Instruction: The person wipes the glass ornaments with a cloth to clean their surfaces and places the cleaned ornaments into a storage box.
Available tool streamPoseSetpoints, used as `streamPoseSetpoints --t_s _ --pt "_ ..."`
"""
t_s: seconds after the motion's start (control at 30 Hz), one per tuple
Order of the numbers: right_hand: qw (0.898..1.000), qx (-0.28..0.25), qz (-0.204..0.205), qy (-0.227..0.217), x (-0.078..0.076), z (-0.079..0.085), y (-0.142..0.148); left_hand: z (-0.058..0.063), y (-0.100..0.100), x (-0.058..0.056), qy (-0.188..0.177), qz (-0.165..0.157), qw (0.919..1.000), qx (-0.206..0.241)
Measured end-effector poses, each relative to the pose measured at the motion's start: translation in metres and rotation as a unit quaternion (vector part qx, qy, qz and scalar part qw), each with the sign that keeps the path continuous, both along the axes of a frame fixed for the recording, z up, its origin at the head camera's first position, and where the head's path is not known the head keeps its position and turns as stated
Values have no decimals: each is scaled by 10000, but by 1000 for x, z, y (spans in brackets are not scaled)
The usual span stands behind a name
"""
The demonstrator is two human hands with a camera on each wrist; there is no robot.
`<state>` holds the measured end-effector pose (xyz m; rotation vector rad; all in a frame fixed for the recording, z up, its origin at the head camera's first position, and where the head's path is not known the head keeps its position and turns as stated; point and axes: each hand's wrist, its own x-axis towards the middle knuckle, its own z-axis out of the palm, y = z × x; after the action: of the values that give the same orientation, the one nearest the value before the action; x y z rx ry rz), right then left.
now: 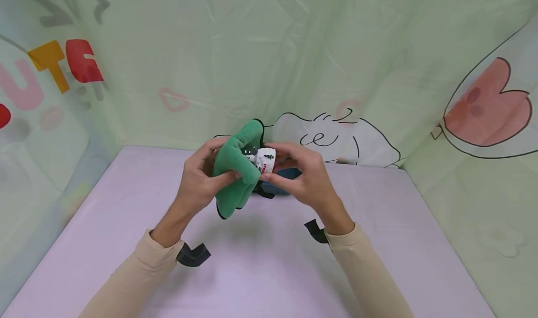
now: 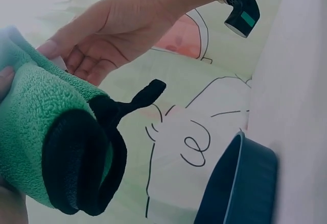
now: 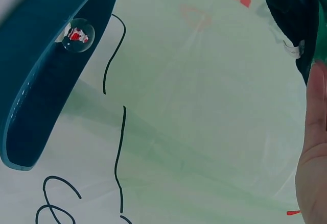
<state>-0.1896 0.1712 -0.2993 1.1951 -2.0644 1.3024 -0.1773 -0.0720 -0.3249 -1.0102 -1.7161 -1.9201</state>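
Note:
My left hand (image 1: 201, 180) grips a fuzzy green cloth (image 1: 235, 168) with black edging, thumb on the near side. A small snow globe (image 1: 265, 160) with a white printed base sits against the cloth's folds. My right hand (image 1: 304, 173) pinches that base between thumb and fingers; the clear dome is partly covered by the cloth. In the left wrist view, the cloth (image 2: 46, 117) shows a black loop and hem, and the right hand (image 2: 120, 30) reaches to its far side. The right wrist view shows only part of the right hand (image 3: 312, 152).
Behind the hands stands a blue bin (image 1: 279, 182), mostly hidden in the head view. Another snow globe (image 3: 79, 35) with a red and white figure is inside it. A pale lilac table (image 1: 269, 271) lies below, with printed curtains (image 1: 260, 52) around it.

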Motion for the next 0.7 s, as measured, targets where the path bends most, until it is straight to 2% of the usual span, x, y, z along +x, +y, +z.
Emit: streamPoseSetpoints --t_s 0.2,0.37,0.5,0.7 --pt "9985 10 -76 543 -1 1 -2 -1 0 1 -230 243 9992 -228" --pt "9962 15 39 865 -3 1 -2 -2 -1 0 -390 168 9987 -263" --pt "9963 -145 82 839 -4 0 -3 -2 -2 0 -458 -17 9987 -207" --pt "9957 -682 104 612 -3 -3 -7 -4 1 1 -430 -159 9988 -185"
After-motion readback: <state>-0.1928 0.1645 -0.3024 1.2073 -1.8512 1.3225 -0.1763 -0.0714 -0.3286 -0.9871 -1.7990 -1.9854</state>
